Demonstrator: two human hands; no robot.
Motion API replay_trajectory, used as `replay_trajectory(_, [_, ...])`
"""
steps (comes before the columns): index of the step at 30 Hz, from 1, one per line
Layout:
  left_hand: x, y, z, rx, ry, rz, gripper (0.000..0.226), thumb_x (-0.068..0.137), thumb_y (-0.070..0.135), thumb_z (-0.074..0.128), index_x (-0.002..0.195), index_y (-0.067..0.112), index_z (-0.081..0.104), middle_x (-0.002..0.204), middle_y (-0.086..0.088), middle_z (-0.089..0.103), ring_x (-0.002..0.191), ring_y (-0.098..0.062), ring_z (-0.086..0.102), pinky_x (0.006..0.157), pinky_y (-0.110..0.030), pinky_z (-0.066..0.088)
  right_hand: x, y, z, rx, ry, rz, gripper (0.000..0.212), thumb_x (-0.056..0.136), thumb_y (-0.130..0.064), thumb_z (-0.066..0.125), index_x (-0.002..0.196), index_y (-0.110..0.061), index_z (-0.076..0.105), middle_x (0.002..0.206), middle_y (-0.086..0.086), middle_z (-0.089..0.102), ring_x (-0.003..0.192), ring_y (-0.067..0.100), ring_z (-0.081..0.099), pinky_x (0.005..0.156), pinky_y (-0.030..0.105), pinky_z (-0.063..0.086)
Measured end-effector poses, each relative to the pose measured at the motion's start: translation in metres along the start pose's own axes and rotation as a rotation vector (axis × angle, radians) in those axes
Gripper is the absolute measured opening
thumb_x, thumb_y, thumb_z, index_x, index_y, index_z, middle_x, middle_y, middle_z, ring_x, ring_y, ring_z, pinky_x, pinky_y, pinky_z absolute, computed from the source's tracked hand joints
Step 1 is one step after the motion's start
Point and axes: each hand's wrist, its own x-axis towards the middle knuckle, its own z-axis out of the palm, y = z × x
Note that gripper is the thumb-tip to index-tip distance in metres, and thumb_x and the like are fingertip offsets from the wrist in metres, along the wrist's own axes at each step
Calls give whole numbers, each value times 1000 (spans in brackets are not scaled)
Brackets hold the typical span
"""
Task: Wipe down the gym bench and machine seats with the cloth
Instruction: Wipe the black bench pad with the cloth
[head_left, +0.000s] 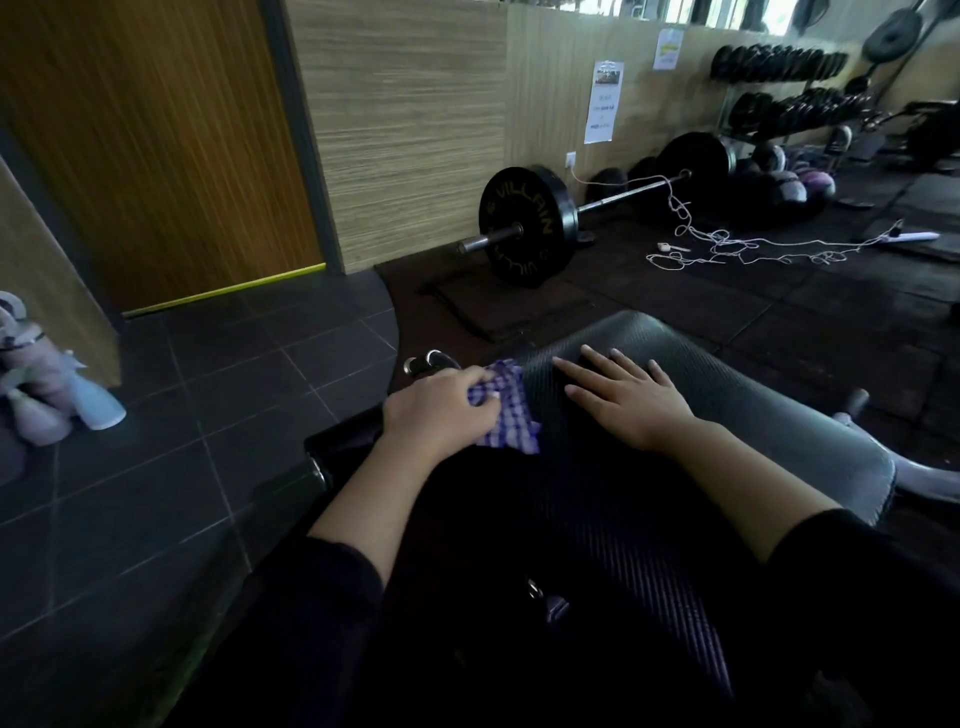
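- The cloth (506, 410), checked blue and white, is lying crumpled on the left edge of the gym bench (727, 410), partly draping over its side.
- The left hand (441, 410) is gripping the cloth, its fingers curling over the bunched fabric and pressing it against the bench padding.
- The right hand (626, 397) is resting flat on the dark ribbed pad just to the right of the cloth, its fingers spreading out straight and holding nothing.
- Both forearms are reaching forward out of dark sleeves (332, 613).
- A metal handle (428, 362) is poking out just beyond the left hand, at the bench's edge.
- Further ahead of both hands, a loaded barbell (524, 231) is sitting on the dark rubber floor (675, 312) against a wood-panelled wall (405, 119).
- A white cord (737, 244) is trailing in tangles across the floor ahead and to the right of the right hand.
- Far beyond the right hand, a rack of dumbbells (779, 88) is standing along the wall, with medicine balls (795, 187) gathering below it.
- Well to the left of the left hand, a spray bottle (96, 400) is lying on the tiled floor.
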Motion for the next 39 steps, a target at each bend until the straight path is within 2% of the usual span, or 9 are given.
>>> replay_trajectory(4, [-9, 2, -4, 63, -63, -43, 51, 96, 57, 26, 143, 38, 36, 144, 0, 48, 129, -25, 46, 106, -43, 28, 1, 1, 0, -11, -12, 9, 47, 97, -59, 14, 142, -61, 0, 160, -15, -3, 148, 14, -7, 119, 47, -5])
replay_trajectory(8, [-11, 4, 10, 159, -72, -47, 73, 86, 80, 16, 150, 45, 16, 159, 10, 21, 139, -26, 33, 101, -45, 31, 2, 1, 1, -13, -4, 11, 46, 97, -60, 14, 141, -62, 1, 160, -16, -3, 148, 13, -6, 119, 46, -4])
replay_trajectory(15, [-49, -18, 20, 143, 94, 163, 54, 91, 66, 13, 144, 58, 18, 158, 22, 18, 146, -10, 17, 115, -36, 18, 3, 2, 2, -16, -3, 9, 46, 97, -60, 13, 141, -63, 0, 160, -16, -3, 148, 13, -6, 119, 46, -4])
replay_trajectory(20, [-43, -49, 11, -117, 4, -27, 43, 99, 56, 27, 142, 58, 26, 154, 25, 25, 142, -11, 26, 107, -34, 28, 2, 1, 3, -6, 2, 13, 46, 97, -60, 12, 141, -63, 1, 160, -16, -3, 148, 13, -7, 119, 46, -6])
replay_trajectory(23, [-17, -27, 4, -27, -57, -57, 47, 99, 55, 25, 146, 54, 24, 155, 21, 26, 139, -21, 35, 104, -34, 30, 1, 0, 1, -16, 0, 14, 45, 98, -59, 13, 141, -62, 0, 160, -15, -3, 148, 14, -7, 119, 47, -5])
replay_trajectory(26, [-6, 0, 9, 77, -83, -8, 51, 100, 55, 21, 150, 48, 16, 160, 14, 17, 142, -23, 30, 110, -35, 24, 1, 0, 1, -26, 0, 11, 45, 98, -58, 13, 141, -61, 0, 160, -14, -3, 148, 14, -6, 119, 47, -4])
replay_trajectory(31, [-41, -13, 21, 114, 53, 117, 49, 100, 54, 21, 148, 51, 16, 160, 17, 14, 147, -14, 17, 118, -33, 7, 0, 1, 2, -2, 10, 12, 45, 98, -59, 14, 141, -62, 2, 160, -15, -2, 148, 13, -7, 118, 46, -6])
replay_trajectory(35, [-44, -40, 8, -24, 4, -42, 45, 100, 54, 24, 145, 53, 26, 156, 21, 24, 143, -11, 26, 109, -29, 23, 1, 0, 3, 2, 14, 11, 46, 97, -59, 14, 142, -61, 4, 160, -15, -2, 148, 13, -7, 118, 47, -6])
replay_trajectory(39, [-8, -26, 3, -40, -78, -169, 44, 99, 53, 24, 142, 54, 31, 149, 4, 43, 134, -26, 43, 99, -32, 33, 2, 1, 2, -9, 20, 11, 46, 98, -58, 14, 142, -61, 3, 160, -15, -1, 148, 14, -6, 118, 47, -5])
